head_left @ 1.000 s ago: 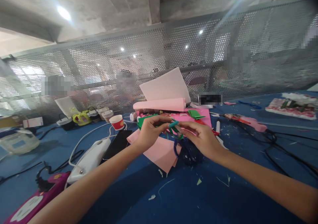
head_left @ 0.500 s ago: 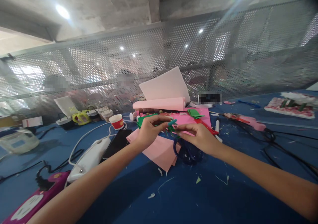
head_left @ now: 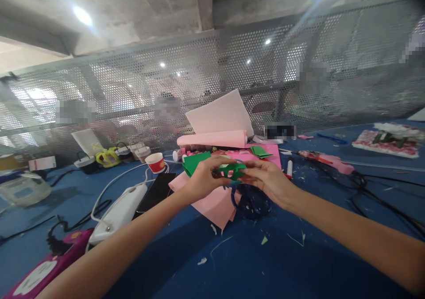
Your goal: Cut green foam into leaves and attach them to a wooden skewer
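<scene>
Cutout [head_left: 234, 170], green, fingers [head_left: 217, 159] covering its edges

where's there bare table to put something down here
Barest: the blue tabletop between the forearms, on the near side of the pink foam sheet, only small scraps there. Also a strip between the white marker and the black cables. Crowded: behind the left hand and right hand, both gripping a green foam cutout, and around the phone.

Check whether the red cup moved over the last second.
No. The cup sits in the same spot, just behind the phone and left of the pink sheets.
</scene>
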The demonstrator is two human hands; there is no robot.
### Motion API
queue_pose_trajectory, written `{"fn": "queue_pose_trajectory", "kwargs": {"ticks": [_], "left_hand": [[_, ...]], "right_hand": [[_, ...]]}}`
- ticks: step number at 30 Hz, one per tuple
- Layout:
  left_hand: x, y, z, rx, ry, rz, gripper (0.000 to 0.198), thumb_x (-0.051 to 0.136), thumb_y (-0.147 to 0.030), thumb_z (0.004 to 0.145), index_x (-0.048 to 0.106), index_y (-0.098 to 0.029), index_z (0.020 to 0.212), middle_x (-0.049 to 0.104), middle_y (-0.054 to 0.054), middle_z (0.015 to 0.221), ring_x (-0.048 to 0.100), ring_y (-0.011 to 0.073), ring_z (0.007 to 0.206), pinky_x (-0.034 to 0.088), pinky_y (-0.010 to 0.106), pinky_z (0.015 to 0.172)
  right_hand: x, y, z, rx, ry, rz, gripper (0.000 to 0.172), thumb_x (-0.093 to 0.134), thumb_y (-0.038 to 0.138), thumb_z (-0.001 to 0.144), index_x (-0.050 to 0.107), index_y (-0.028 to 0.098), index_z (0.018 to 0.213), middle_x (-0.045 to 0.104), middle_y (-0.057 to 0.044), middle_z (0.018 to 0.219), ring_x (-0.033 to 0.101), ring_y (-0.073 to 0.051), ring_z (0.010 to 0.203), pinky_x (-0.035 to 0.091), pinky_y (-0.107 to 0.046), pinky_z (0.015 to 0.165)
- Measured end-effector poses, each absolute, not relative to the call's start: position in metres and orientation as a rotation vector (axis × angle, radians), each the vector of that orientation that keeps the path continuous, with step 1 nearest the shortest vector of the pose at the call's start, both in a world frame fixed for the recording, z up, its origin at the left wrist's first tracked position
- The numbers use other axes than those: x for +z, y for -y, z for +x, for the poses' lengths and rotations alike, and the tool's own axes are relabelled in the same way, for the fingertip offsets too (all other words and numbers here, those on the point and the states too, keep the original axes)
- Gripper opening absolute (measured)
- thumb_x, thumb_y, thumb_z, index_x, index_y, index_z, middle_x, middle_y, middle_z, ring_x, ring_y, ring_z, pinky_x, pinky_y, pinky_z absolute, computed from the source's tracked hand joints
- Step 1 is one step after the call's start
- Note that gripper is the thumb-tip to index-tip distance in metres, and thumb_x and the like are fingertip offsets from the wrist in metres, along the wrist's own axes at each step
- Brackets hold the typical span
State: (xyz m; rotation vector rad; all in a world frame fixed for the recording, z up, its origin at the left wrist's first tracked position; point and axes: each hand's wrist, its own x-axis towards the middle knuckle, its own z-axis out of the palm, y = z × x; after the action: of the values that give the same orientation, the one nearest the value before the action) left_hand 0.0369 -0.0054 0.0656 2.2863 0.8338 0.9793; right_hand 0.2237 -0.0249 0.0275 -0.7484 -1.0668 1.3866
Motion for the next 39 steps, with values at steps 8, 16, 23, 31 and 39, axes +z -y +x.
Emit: {"fn": "queue_pose_trajectory", "kwargs": {"ticks": [8, 16, 23, 31, 39], "left_hand": [[0.061, 0.007, 0.038, 1.051, -0.780, 2.470, 0.049, 0.070, -0.011, 0.070, 0.061, -0.023, 0.116, 0.060, 0.008, 0.117, 0.061, 0.0189, 0.095, 0.053, 0.024, 0.062], [0.050, 0.010, 0.045, 1.153, -0.785, 2.351, 0.051, 0.071, -0.016, 0.073, 0.058, -0.023, 0.121, 0.061, 0.008, 0.120, 0.064, 0.0234, 0.095, 0.056, 0.029, 0.064], [0.041, 0.010, 0.046, 1.131, -0.848, 2.307, 0.055, 0.068, -0.013, 0.073, 0.054, -0.023, 0.125, 0.060, 0.009, 0.122, 0.064, 0.0193, 0.093, 0.057, 0.029, 0.071], [0.049, 0.013, 0.044, 1.107, -0.743, 2.579, 0.039, 0.067, -0.014, 0.077, 0.062, -0.021, 0.115, 0.063, 0.008, 0.112, 0.059, 0.0223, 0.107, 0.049, 0.036, 0.092], [0.049, 0.008, 0.040, 1.014, -0.784, 2.611, 0.034, 0.068, -0.018, 0.077, 0.066, -0.018, 0.111, 0.069, 0.009, 0.105, 0.064, 0.0239, 0.097, 0.050, 0.034, 0.087]], "right_hand": [[0.026, 0.023, 0.223, 1.546, 0.886, -0.641, 0.009, 0.071, 0.020, 0.066, 0.068, 0.019, 0.075, 0.072, -0.004, 0.079, 0.067, -0.018, 0.075, 0.055, -0.034, 0.075], [0.025, 0.023, 0.220, 1.531, 0.818, -0.603, 0.009, 0.072, 0.022, 0.065, 0.068, 0.020, 0.073, 0.071, -0.004, 0.087, 0.065, -0.021, 0.086, 0.054, -0.033, 0.070], [0.028, 0.024, 0.221, 1.529, 0.860, -0.680, 0.008, 0.069, 0.021, 0.067, 0.065, 0.020, 0.074, 0.068, -0.004, 0.079, 0.065, -0.019, 0.076, 0.052, -0.034, 0.069], [0.030, 0.028, 0.223, 1.388, 1.154, -0.773, 0.013, 0.059, 0.019, 0.067, 0.063, 0.020, 0.079, 0.069, -0.005, 0.083, 0.065, -0.020, 0.080, 0.052, -0.037, 0.074], [0.031, 0.031, 0.223, 1.381, 1.240, -0.818, 0.029, 0.071, 0.021, 0.058, 0.062, 0.022, 0.086, 0.067, 0.000, 0.083, 0.064, -0.017, 0.082, 0.048, -0.036, 0.085]]}}
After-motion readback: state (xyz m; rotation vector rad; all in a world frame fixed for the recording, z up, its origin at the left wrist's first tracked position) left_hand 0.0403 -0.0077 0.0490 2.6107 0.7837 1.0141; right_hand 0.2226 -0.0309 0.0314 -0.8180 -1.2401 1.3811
